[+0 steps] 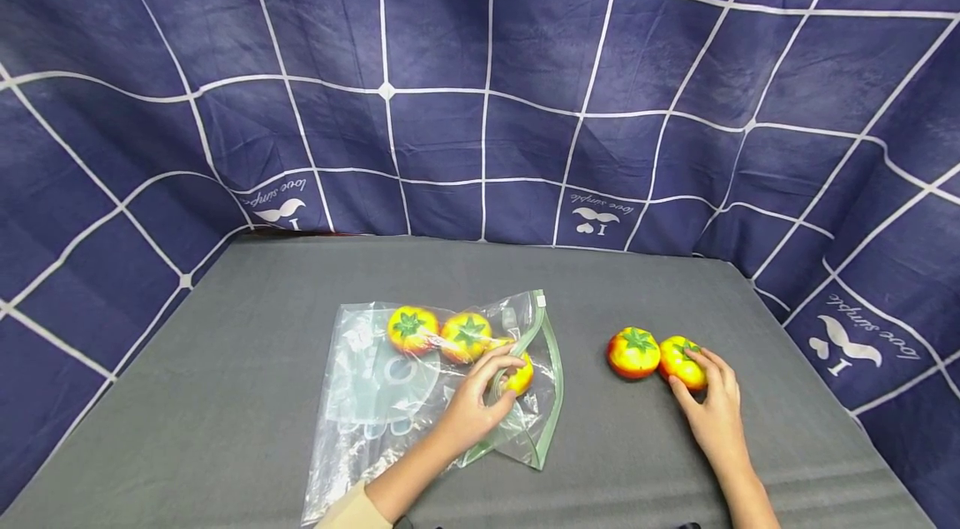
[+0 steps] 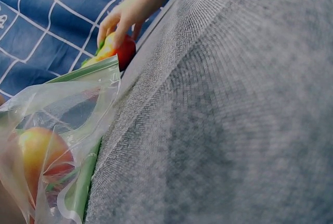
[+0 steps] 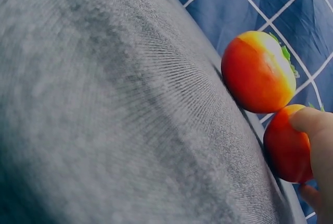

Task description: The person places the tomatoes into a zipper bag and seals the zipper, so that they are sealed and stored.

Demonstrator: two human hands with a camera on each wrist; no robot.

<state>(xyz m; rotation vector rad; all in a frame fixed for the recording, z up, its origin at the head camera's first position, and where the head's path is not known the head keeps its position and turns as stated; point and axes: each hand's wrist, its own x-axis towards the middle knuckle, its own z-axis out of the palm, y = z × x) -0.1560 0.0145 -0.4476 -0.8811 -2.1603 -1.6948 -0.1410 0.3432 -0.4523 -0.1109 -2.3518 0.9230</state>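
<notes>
A clear zip bag (image 1: 375,396) with a green-edged mouth lies flat on the grey surface, its opening towards the right. Inside are three red-and-yellow persimmons with green leafy tops: one on the left (image 1: 412,330), one in the middle (image 1: 465,336) and one near the mouth (image 1: 521,376). My left hand (image 1: 477,404) grips the bag's green rim with curled fingers, beside that last fruit. To the right, my right hand (image 1: 712,404) holds a persimmon (image 3: 287,146) between thumb and fingers. Touching it on the left is another persimmon (image 1: 633,352).
The grey cloth-covered table (image 1: 247,329) reaches back to a dark blue curtain (image 1: 435,129) with white grid lines. More of this curtain hangs along both sides. A pale sleeve (image 1: 354,510) covers the left forearm.
</notes>
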